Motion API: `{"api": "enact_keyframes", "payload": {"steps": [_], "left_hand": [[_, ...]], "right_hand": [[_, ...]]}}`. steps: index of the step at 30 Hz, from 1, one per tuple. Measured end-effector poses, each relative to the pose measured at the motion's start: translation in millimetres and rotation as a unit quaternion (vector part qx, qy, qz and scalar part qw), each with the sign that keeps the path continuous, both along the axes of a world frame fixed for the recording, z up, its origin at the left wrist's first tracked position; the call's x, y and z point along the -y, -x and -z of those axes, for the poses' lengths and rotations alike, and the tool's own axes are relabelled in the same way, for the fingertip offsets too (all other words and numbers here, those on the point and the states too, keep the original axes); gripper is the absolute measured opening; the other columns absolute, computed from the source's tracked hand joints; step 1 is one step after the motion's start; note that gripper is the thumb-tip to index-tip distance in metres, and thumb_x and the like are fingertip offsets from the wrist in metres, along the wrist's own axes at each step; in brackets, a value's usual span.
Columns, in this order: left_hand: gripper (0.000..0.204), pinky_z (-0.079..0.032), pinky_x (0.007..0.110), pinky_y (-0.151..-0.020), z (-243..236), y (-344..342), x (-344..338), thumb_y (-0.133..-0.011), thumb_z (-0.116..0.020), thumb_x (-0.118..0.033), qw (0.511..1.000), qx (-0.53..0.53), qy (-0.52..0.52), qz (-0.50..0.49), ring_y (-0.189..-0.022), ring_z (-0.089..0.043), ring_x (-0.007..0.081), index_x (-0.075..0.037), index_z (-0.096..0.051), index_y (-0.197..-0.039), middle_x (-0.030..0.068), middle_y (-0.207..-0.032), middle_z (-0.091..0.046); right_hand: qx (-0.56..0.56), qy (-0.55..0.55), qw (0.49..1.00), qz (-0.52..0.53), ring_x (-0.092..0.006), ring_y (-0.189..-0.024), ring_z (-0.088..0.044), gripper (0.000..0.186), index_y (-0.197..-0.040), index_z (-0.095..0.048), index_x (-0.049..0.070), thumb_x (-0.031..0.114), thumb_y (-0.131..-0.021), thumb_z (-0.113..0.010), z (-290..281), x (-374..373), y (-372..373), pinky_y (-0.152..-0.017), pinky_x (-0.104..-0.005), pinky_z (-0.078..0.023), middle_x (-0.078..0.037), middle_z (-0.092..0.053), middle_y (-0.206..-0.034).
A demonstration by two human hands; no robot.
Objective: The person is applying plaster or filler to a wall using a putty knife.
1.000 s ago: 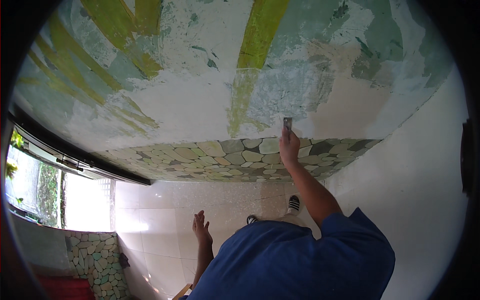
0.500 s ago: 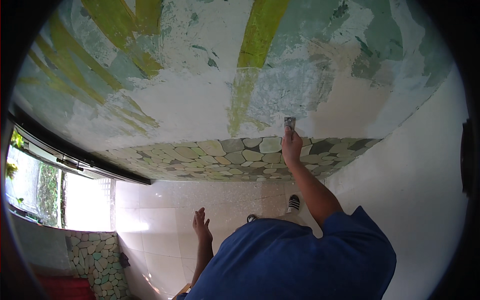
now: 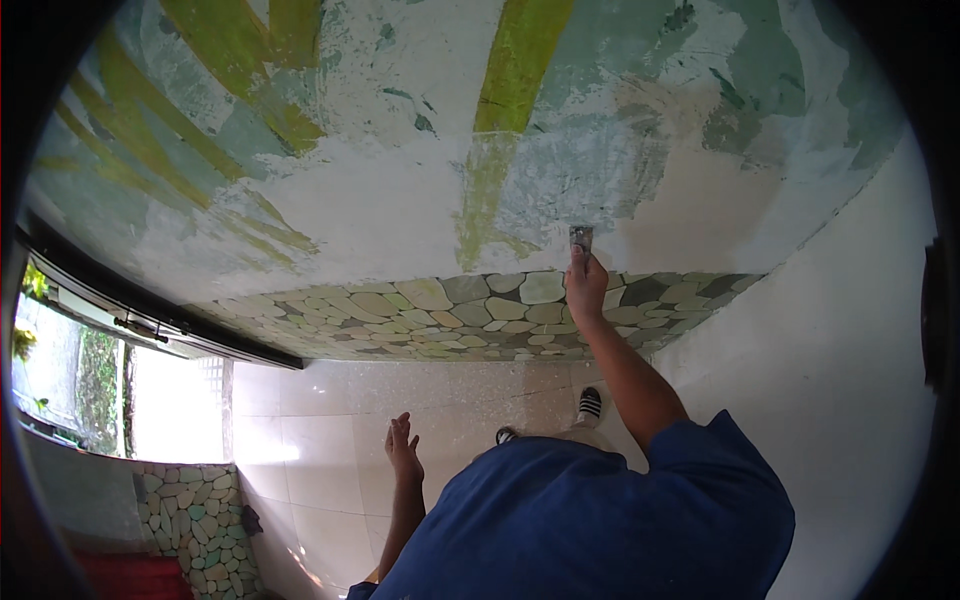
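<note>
My right hand (image 3: 585, 288) is raised and closed on a small metal scraper (image 3: 580, 238). Its blade rests against the painted wall (image 3: 400, 200), which shows green and yellow streaks and large bare white patches. The blade sits just above a band of pebble-stone cladding (image 3: 440, 310) at the foot of the wall. My left hand (image 3: 404, 452) hangs low beside my blue shirt, fingers apart and holding nothing, over the pale tiled floor (image 3: 330, 430).
My feet in dark striped shoes (image 3: 590, 405) stand close to the wall. A plain white wall (image 3: 840, 370) meets it on the right. On the left, a dark-framed doorway (image 3: 120, 320) opens onto bright daylight, with a low pebble-clad wall (image 3: 190, 520) below.
My right hand and the scraper have moved slightly up the wall and a little to the right. My left hand has barely shifted.
</note>
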State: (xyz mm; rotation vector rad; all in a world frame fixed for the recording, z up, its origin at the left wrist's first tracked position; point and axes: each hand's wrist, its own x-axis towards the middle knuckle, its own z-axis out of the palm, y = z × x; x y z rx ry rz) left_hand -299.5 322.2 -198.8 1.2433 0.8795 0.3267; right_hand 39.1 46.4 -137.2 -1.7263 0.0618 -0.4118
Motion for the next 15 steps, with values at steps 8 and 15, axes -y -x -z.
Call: {"api": "enact_keyframes", "payload": {"steps": [8, 15], "left_hand": [[0.054, -0.031, 0.048, -0.099, -0.2, -7.5, 6.1, -0.093, -0.043, -0.050, 1.000, 0.015, 0.003, -0.005, -0.133, -0.033, 0.0298, -0.007, -0.052, -0.124, 0.0098, -0.135, -0.048], [0.055, -0.029, 0.051, -0.101, 1.7, -1.3, 9.4, -0.093, -0.042, -0.052, 1.000, 0.011, 0.007, -0.003, -0.132, -0.033, 0.0315, -0.007, -0.050, -0.125, 0.0098, -0.134, -0.047]], "right_hand": [[0.017, 0.066, 0.998, 0.007, -0.0090, -0.043, -0.041, 0.041, -0.063, -0.049, 0.004, 0.030, -0.095, -0.052, 33.9, 0.4, 29.9, -0.042, -0.0284, -0.033, 0.000, -0.042, -0.049], [0.009, -0.057, 0.995, -0.079, -0.0204, -0.049, -0.050, 0.043, -0.073, -0.055, -0.004, 0.034, -0.093, -0.053, -33.1, -26.6, 2.2, -0.051, -0.0368, -0.039, -0.012, -0.048, -0.054]]}}
